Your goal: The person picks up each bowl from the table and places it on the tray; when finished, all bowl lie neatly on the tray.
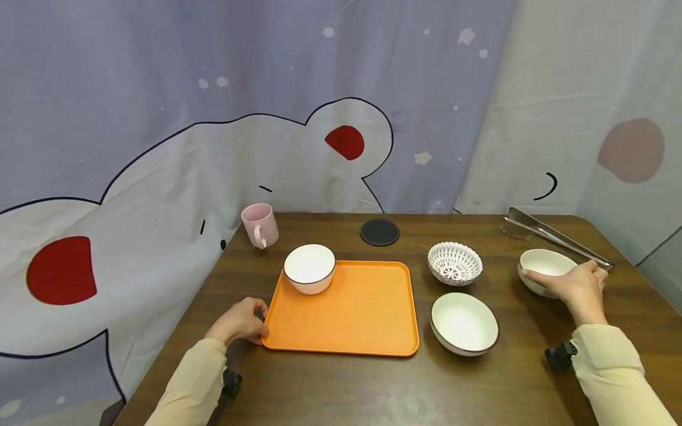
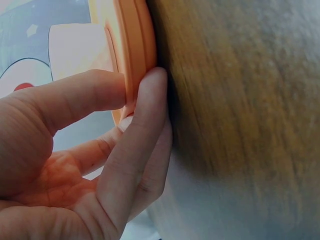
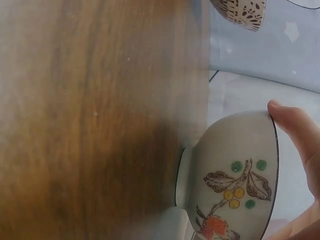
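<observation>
My left hand (image 1: pixel 240 322) pinches the left edge of an orange tray (image 1: pixel 367 310) near its front corner, thumb and fingers on either side of the rim in the left wrist view. A white bowl (image 1: pixel 310 266) with a dark rim stands on the tray's back left corner. Far to the right, my right hand (image 1: pixel 582 290) holds a dark-rimmed bowl (image 3: pixel 235 175) painted with fruit and leaves. The thumb lies at its near-left rim, and the other fingers reach round the right side. This bowl stands upright close over the table.
Right of the tray are a patterned bowl (image 1: pixel 454 264) and a pale brown-rimmed bowl (image 1: pixel 464 324). Metal tongs (image 1: pixel 559 236) lie behind the held bowl, beside a small clear dish (image 1: pixel 515 228). A pink mug (image 1: pixel 260 226) and a black coaster (image 1: pixel 379 232) are at the back.
</observation>
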Demonstrator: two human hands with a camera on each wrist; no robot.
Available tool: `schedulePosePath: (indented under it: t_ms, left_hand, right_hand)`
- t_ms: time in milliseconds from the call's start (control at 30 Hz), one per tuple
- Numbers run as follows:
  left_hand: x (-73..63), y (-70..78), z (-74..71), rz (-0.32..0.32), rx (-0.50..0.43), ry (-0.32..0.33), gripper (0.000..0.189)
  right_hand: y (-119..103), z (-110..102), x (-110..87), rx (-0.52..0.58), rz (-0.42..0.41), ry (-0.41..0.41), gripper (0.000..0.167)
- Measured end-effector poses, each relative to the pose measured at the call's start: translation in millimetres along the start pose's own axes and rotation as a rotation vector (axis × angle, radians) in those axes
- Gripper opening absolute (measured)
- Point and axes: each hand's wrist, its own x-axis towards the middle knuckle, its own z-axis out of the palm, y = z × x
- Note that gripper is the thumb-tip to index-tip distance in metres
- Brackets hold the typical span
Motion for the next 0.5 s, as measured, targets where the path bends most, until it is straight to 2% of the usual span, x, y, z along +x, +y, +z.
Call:
schedulePosePath:
  t_ms: [267, 500]
  left_hand:
    - [0.2, 0.2, -0.2, -0.002, 0.003, -0.004, 0.029]
    - [0.9, 0.0, 0.3, 0.005, 0.0, 0.001, 0.029]
  right_hand:
    - [3.5, 0.1, 4.9, -0.07, -0.028, -0.055, 0.133]
    - [7.6, 4.1, 6.2, -0.073, -0.052, -0.066, 0.134]
